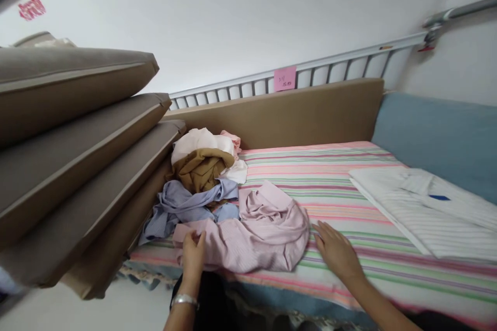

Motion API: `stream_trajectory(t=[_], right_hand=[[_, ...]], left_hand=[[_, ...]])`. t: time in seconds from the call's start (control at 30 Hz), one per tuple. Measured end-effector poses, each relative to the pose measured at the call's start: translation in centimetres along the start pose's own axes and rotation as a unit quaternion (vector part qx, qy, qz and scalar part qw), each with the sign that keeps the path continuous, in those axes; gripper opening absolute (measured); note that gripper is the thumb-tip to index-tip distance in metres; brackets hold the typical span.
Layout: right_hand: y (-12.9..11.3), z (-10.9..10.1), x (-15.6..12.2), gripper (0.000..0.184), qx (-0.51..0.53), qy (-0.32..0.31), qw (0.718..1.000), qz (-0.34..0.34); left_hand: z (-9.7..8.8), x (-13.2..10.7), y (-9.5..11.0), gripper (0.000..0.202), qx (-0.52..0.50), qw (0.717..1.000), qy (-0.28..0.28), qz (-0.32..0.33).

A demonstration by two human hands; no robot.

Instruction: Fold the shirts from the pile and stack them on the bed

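A crumpled pale pink striped shirt (256, 235) lies on the striped bed sheet (341, 186) near the front edge. My left hand (193, 256), with a silver bracelet at the wrist, pinches the shirt's left part with closed fingers. Lying flat with its fingers stretched out, my right hand (336, 251) rests on the sheet and touches the shirt's right edge. Behind the pink shirt is a heap of clothes: a light blue shirt (182, 207), a brown garment (202, 168) and a whitish one (200, 139).
A folded white striped shirt (427, 212) lies on the right of the bed. Several grey-brown cushions (73, 165) lean stacked at the left. A brown pad (287, 111), a railing with a pink note (284, 78) and a blue cushion (438, 134) line the back.
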State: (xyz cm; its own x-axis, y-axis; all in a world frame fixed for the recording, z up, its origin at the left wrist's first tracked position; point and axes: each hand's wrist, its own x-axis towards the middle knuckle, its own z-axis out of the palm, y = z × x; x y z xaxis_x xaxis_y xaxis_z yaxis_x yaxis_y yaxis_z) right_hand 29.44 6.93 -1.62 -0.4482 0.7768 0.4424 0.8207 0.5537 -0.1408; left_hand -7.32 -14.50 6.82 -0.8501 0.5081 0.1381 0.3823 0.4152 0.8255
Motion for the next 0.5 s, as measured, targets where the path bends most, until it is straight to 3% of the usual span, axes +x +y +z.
stream_trajectory(t=[0.13, 0.2, 0.3, 0.4, 0.5], right_hand=[[-0.6, -0.7, -0.8, 0.042, 0.018, -0.006, 1.0, 0.018], [-1.0, -0.7, -1.6, 0.041, 0.048, 0.0, 0.998, 0.035], [-2.2, -1.2, -2.5, 0.038, 0.124, 0.0, 0.989, 0.077], [-5.5, -3.1, -2.5, 0.038, 0.23, 0.004, 0.969, 0.095], [-10.8, -5.9, -1.6, 0.039, 0.334, -0.028, 0.941, 0.042]], left_hand=[[2.2, -1.3, 0.1, 0.033, -0.004, 0.994, -0.106, 0.009], [4.0, -3.4, 1.3, 0.034, -0.02, 0.989, -0.144, 0.039], [6.0, -7.0, 3.4, 0.05, -0.006, 0.976, -0.204, 0.077], [6.5, -9.4, 4.6, 0.06, 0.063, 0.95, -0.286, 0.11], [6.2, -10.4, 4.8, 0.055, 0.098, 0.935, -0.318, 0.125]])
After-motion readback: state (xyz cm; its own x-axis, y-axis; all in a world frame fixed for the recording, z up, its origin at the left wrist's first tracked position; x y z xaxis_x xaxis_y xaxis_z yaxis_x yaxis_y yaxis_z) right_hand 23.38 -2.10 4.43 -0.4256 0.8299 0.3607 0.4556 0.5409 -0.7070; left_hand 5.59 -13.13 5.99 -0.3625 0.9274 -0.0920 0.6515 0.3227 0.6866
